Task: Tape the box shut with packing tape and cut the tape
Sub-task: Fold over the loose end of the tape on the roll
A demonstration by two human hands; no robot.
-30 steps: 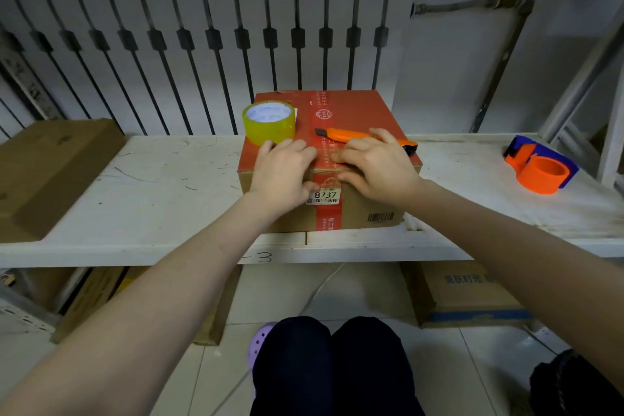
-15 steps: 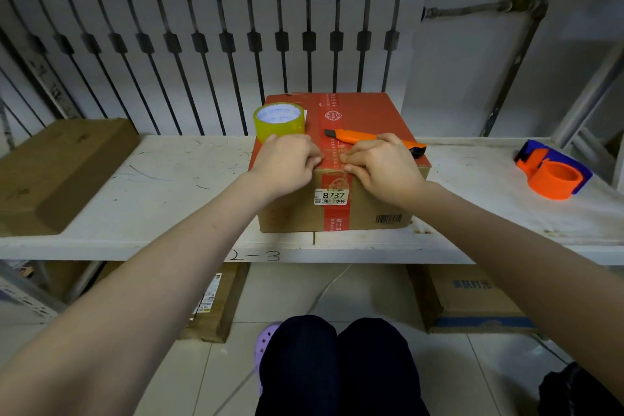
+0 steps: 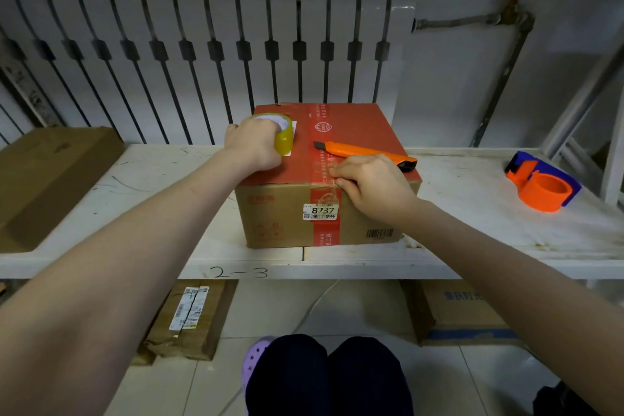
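Observation:
A cardboard box (image 3: 280, 216) with a red top and a red tape strip down its middle stands on the white shelf (image 3: 152, 179). On its top left sits a yellow roll of packing tape (image 3: 285, 142), which my left hand (image 3: 253, 145) grasps from the left side. An orange utility knife (image 3: 364, 153) lies across the top, to the right of the roll. My right hand (image 3: 374, 187) rests on the box's front top edge, fingertips pressing on the centre seam where clear tape shows.
An orange and blue tape dispenser (image 3: 542, 186) lies on the shelf at the right. A brown carton (image 3: 44, 176) sits on the shelf at the left. A radiator (image 3: 202, 61) stands behind. More boxes (image 3: 189, 321) lie on the floor below.
My left hand has left the box's front edge and moved back to grasp the yellow tape roll. My right hand stays at the front seam. The camera view has shifted slightly.

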